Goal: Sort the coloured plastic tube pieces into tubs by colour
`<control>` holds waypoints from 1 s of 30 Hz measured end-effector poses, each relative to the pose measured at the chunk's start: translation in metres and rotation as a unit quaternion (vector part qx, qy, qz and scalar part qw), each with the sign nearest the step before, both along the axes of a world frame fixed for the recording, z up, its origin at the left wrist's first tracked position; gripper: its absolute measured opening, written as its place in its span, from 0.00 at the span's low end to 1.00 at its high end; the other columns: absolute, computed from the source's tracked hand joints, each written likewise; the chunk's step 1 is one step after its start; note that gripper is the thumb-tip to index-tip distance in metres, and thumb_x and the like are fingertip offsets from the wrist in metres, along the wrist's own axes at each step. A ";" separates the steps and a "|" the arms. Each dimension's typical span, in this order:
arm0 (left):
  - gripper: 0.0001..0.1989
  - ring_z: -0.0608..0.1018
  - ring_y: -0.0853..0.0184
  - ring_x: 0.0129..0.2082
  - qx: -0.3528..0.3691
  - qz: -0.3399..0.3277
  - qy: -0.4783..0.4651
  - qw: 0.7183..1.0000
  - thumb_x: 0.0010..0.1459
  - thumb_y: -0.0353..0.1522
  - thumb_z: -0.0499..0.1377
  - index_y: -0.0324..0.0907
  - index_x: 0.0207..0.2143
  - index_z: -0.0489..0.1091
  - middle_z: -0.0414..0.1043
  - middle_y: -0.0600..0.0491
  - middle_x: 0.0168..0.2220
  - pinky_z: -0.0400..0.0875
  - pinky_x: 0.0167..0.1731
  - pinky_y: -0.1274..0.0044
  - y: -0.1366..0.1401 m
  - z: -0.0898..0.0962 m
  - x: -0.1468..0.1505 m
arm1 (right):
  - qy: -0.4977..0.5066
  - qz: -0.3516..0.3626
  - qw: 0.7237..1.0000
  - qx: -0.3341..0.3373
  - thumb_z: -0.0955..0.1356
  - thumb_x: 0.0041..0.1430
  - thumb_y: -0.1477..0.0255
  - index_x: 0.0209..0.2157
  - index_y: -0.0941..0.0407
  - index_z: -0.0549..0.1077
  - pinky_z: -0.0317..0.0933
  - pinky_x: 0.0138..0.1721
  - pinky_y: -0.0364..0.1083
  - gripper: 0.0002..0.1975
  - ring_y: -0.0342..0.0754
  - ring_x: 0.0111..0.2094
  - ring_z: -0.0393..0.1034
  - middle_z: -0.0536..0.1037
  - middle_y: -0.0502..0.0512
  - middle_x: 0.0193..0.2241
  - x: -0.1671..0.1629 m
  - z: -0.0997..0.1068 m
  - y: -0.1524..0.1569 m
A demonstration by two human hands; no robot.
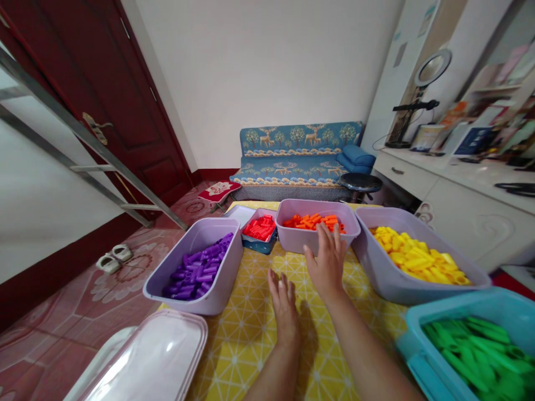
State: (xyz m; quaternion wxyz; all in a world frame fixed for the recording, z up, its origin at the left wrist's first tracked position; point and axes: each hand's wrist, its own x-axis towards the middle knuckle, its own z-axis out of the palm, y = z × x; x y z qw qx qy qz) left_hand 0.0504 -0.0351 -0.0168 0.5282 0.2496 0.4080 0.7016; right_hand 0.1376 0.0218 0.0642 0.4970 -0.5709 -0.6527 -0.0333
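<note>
Over the yellow patterned tablecloth (246, 328) my left hand (284, 306) hovers with its fingers apart and nothing in it. Higher and to its right, my right hand (326, 262) is spread open, its fingertips overlapping the front of a lilac bin (292, 239) of orange plastic pieces (307, 221); whether it touches the bin I cannot tell. Left of that stands a small tin (259, 245) with red pieces (259, 228). A second lilac bin (225, 289) holds purple tube-like pieces (200, 267). On the right, another lilac bin (376, 273) contains yellow pieces (413, 256).
A turquoise bin (434, 373) with green pieces (476, 351) sits at the near right corner. A clear lid (154, 356) lies at the near left. Beyond the table are a blue sofa (292, 161), a black stool (360, 182) and a metal ladder (96, 147).
</note>
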 end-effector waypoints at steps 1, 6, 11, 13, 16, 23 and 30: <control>0.30 0.53 0.67 0.66 -0.006 0.014 0.012 1.000 0.64 0.44 0.46 0.56 0.65 0.38 0.34 0.55 0.70 0.56 0.61 0.73 -0.001 0.001 0.000 | -0.027 -0.010 0.999 -0.017 0.64 0.57 0.70 0.59 0.58 0.61 0.34 0.61 0.68 0.27 0.60 0.64 0.45 0.65 0.65 0.58 0.005 0.006 0.011; 0.29 0.48 0.67 0.67 -0.017 0.076 0.063 0.995 0.65 0.43 0.45 0.56 0.65 0.39 0.34 0.55 0.70 0.51 0.63 0.71 -0.004 0.004 -0.006 | -0.142 -0.053 0.984 -0.090 0.67 0.54 0.74 0.45 0.56 0.74 0.44 0.55 0.63 0.16 0.59 0.47 0.62 0.75 0.62 0.39 0.012 0.009 0.025; 0.29 0.49 0.65 0.67 0.014 0.125 0.083 0.989 0.65 0.46 0.43 0.52 0.66 0.42 0.37 0.52 0.69 0.49 0.63 0.70 -0.005 0.004 -0.016 | -0.167 -0.028 0.978 -0.123 0.66 0.56 0.76 0.35 0.51 0.78 0.52 0.41 0.51 0.10 0.52 0.38 0.64 0.75 0.54 0.33 0.009 -0.004 -0.019; 0.29 0.51 0.64 0.67 0.025 0.149 0.098 0.984 0.65 0.47 0.42 0.49 0.65 0.45 0.41 0.50 0.69 0.50 0.63 0.69 -0.007 0.006 -0.021 | -0.168 -0.025 0.977 -0.131 0.66 0.56 0.77 0.36 0.50 0.77 0.52 0.40 0.50 0.10 0.51 0.39 0.64 0.75 0.53 0.34 0.010 -0.012 -0.040; 0.29 0.52 0.63 0.67 0.050 0.152 0.134 0.978 0.65 0.46 0.44 0.47 0.65 0.48 0.43 0.48 0.68 0.49 0.64 0.69 -0.013 0.011 -0.026 | -0.161 -0.008 0.975 -0.153 0.66 0.56 0.79 0.35 0.51 0.77 0.54 0.41 0.50 0.10 0.52 0.41 0.65 0.75 0.53 0.35 0.014 -0.028 -0.068; 0.31 0.57 0.60 0.65 0.047 0.071 0.174 0.981 0.60 0.40 0.57 0.46 0.64 0.51 0.52 0.46 0.66 0.52 0.63 0.67 -0.023 0.006 -0.031 | 0.020 0.147 0.970 -0.190 0.63 0.61 0.72 0.34 0.52 0.77 0.64 0.42 0.48 0.09 0.49 0.39 0.70 0.76 0.54 0.36 0.029 -0.062 -0.127; 0.27 0.61 0.61 0.63 0.009 0.079 0.208 0.975 0.62 0.40 0.54 0.45 0.61 0.56 0.58 0.46 0.63 0.56 0.61 0.69 -0.020 -0.017 -0.037 | 0.270 0.082 0.936 -0.208 0.66 0.58 0.59 0.38 0.55 0.74 0.70 0.35 0.45 0.15 0.49 0.34 0.74 0.78 0.56 0.34 0.042 -0.095 -0.163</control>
